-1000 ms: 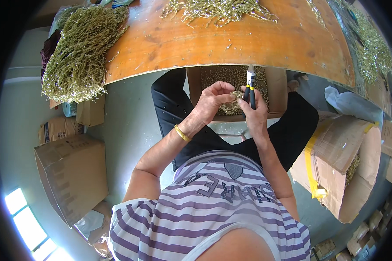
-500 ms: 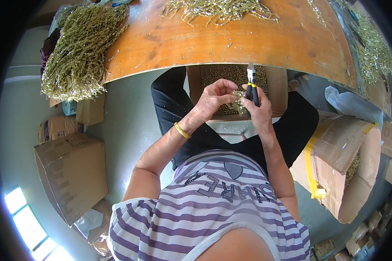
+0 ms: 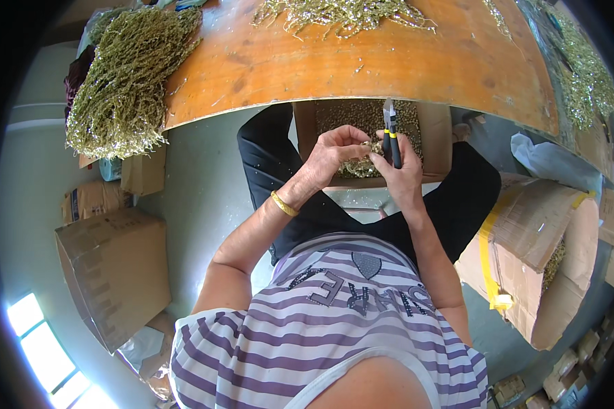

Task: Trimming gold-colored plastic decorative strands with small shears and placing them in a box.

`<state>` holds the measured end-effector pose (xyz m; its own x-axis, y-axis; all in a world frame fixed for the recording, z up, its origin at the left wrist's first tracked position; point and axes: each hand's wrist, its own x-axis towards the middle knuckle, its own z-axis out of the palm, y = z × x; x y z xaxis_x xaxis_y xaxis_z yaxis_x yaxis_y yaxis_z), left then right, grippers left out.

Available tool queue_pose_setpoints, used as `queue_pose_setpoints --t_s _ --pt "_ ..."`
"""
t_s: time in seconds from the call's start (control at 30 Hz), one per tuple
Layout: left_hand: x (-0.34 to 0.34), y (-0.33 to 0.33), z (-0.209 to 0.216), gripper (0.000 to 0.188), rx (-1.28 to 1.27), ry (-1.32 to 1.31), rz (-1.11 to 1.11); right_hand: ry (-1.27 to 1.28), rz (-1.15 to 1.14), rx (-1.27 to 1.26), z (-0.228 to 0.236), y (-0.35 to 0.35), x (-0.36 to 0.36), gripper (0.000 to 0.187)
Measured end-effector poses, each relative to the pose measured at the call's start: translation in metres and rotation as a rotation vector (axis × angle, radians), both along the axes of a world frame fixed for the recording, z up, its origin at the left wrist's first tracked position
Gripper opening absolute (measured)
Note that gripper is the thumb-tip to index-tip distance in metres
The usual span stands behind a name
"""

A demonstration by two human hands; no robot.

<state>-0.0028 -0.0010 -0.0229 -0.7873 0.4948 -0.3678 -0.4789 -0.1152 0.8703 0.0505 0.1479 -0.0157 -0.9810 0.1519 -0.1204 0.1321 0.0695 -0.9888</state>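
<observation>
Between my hands is a small bunch of gold glittery sprigs (image 3: 357, 166), hanging over an open cardboard box (image 3: 435, 136) in front of my lap. My left hand (image 3: 335, 154) pinches the bunch with thumb and fingertips. In my right hand (image 3: 403, 168) sits a pair of cutting pliers (image 3: 392, 136), with black and yellow handles and the metal jaws pointing up toward the table edge. The right thumb and fingers also come close to the gold sprigs; whether they grip them too is hard to make out. Small gold beads or berries (image 3: 408, 114) fill the box.
An orange wooden table (image 3: 361, 71) curves across the front, with a gold sprig pile (image 3: 348, 15) on it. A large gold bundle (image 3: 126, 85) hangs over its left end. Cardboard boxes stand at left (image 3: 119, 269) and right (image 3: 518, 235). More gold strands (image 3: 580, 75) lie far right.
The gold bunch has turned from hanging downward to lying leftward under my left hand. The pliers have shifted slightly left and tilted a little. My right hand has moved slightly left.
</observation>
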Motion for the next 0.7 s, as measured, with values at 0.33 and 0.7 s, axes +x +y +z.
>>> queue_pose_setpoints --t_s 0.33,0.7 --pt "-0.009 -0.011 -0.012 0.014 0.332 -0.415 -0.152 0.002 -0.043 -0.161 -0.012 0.001 -0.004 0.033" --pt "0.007 0.001 0.000 0.020 0.121 -0.092 0.076 -0.010 -0.054 -0.096 -0.009 0.000 -0.002 0.030"
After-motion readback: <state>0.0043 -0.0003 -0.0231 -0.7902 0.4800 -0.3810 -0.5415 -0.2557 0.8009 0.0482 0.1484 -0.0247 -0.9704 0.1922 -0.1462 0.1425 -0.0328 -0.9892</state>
